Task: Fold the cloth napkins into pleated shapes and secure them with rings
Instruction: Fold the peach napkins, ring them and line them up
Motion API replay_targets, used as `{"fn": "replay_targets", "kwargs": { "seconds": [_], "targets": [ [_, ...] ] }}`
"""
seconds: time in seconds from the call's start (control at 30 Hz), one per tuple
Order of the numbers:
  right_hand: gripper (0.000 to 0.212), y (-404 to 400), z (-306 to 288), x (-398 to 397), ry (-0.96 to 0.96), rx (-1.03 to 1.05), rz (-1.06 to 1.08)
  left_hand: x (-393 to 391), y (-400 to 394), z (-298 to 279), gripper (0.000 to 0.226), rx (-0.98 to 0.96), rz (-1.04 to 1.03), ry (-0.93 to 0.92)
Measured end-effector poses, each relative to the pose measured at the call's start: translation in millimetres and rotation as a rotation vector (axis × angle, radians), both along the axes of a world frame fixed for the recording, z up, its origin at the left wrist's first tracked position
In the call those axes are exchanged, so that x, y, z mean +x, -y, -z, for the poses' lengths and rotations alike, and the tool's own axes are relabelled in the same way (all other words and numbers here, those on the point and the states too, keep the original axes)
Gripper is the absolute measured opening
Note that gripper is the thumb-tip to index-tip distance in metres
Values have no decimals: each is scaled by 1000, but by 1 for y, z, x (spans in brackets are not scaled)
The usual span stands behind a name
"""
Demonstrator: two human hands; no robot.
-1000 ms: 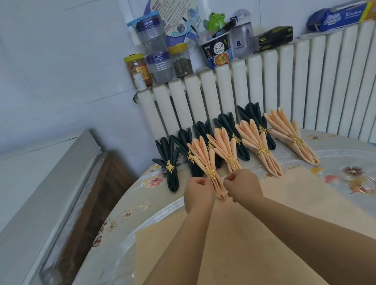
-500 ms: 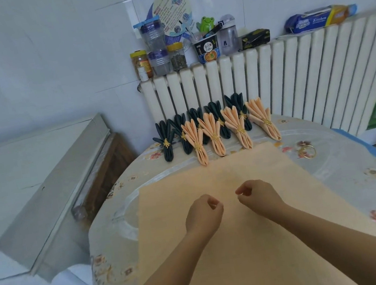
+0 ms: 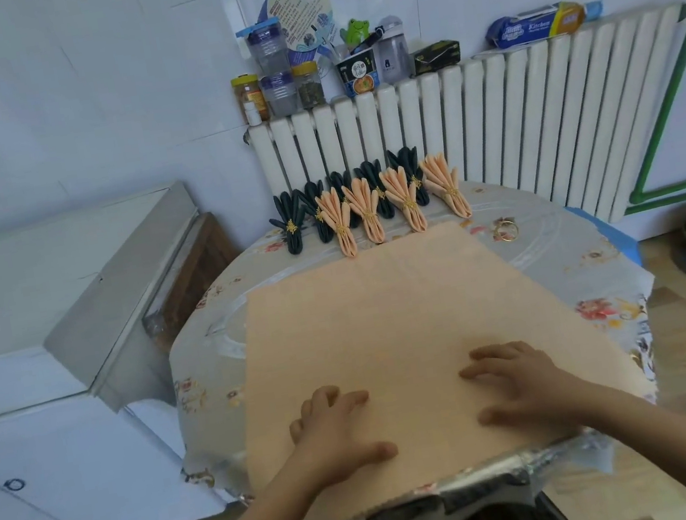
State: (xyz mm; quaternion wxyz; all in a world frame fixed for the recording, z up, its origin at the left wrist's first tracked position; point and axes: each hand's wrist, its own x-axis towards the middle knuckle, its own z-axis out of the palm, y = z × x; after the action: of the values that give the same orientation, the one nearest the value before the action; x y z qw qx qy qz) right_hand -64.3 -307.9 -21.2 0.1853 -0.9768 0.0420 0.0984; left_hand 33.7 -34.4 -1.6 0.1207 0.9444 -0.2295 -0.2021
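both hands have drawn back from the ringed row; the left hand [image 3: 336, 429] and right hand [image 3: 521, 389] now press released fingers flat on the flat peach cloth napkin [image 3: 393, 332], ready to start pleating.

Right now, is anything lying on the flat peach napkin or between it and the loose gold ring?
Nothing visible. Only the left hand and right hand rest on the flat peach napkin; the gold ring lies apart, beyond its far right corner.

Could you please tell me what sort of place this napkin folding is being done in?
Probably a home kitchen or dining corner: a white radiator under a tiled wall, food jars and a kitchen wrap box stored on top of it, and a round table with a floral cover.
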Motion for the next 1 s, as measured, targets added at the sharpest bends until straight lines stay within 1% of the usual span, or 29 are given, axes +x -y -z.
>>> {"fn": "replay_targets", "kwargs": {
  "seconds": [0.03,0.07,0.13,0.17,0.27,0.33,0.43,0.47,0.5,0.53,0.57,0.63,0.7,0.83,0.87,0.93,1.0],
  "targets": [
    [99,6,1,-3,-10,12,-11,0,-6,2,83,11,1,-5],
    [102,9,1,-8,-12,38,-10,-3,-14,5,85,16,-7,-4],
    [93,14,0,-15,-4,76,-4,-6,-26,7,84,10,-26,13],
    [84,14,0,-17,10,100,13,-8,-29,9,82,-1,-40,22],
    [40,5,2,-20,125,150,122,-17,-30,13,66,-103,-107,88],
    [28,2,5,-17,214,182,188,-19,-24,15,50,-222,-193,126],
    [9,-5,1,-15,269,175,281,-22,-21,13,23,-369,-286,189],
    [7,-6,-1,-13,278,200,305,-20,-21,12,15,-391,-278,205],
    [12,-6,-5,-14,277,238,312,-19,-22,8,8,-406,-255,196],
    [17,-6,-10,-13,265,256,297,-16,-24,4,7,-410,-218,163],
    [21,-6,-17,-13,258,252,266,-14,-26,-2,12,-402,-176,127],
    [27,-5,-35,-15,217,255,194,-5,-32,-17,15,-333,-85,76],
    [30,-2,-56,-17,116,281,101,3,-38,-35,17,-270,9,-23],
    [25,2,-90,-20,-109,319,-54,5,-47,-75,19,-121,176,-282],
    [24,5,-95,-14,-143,310,-65,12,-45,-82,18,-94,185,-325],
    [25,8,-101,-2,-184,241,-61,24,-38,-89,16,-75,167,-347],
    [30,13,-100,22,-200,117,-15,47,-23,-90,16,-39,172,-294]
  ]
}}
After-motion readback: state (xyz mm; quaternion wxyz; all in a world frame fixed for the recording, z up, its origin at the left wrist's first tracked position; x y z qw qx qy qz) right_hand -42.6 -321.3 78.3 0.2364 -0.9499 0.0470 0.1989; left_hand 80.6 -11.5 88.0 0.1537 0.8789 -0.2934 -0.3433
